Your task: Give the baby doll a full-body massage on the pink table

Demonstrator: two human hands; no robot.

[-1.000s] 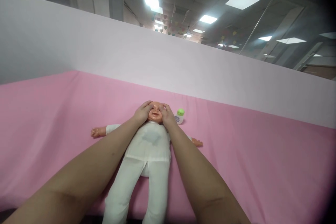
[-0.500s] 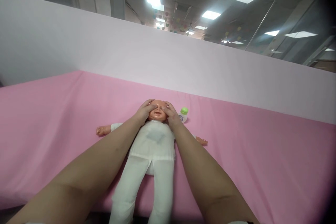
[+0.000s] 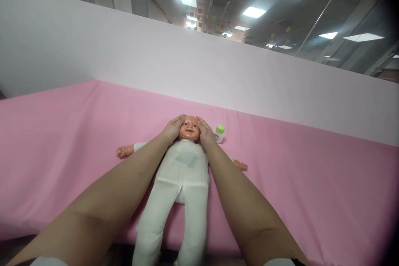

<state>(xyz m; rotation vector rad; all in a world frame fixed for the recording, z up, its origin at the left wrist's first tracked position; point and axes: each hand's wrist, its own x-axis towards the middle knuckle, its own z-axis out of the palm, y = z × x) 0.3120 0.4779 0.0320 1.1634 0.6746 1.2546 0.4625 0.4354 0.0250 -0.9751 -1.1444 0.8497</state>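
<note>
A baby doll (image 3: 185,170) with a white cloth body lies on its back, its arms spread out and its legs pointing toward me. My left hand (image 3: 173,128) rests against the head on the left side, fingers stretched out along the temple. On the opposite side, my right hand (image 3: 205,130) lies flat against the head in the same way, its fingers extended. Between my palms the doll's eyes, nose and mouth show. Just right of my right hand stands a small clear bottle (image 3: 219,135) with a green cap, partly hidden by that hand.
Pink sheeting (image 3: 296,174) covers the padded surface beneath the doll. A white low wall (image 3: 187,66) runs behind it, with glass above. The doll's lower legs reach past the near edge of the surface.
My thumbs, which lay across the doll's eyes, have drawn outward to the sides of the head, so the eyes now show. The bottle stays beside my right hand.
</note>
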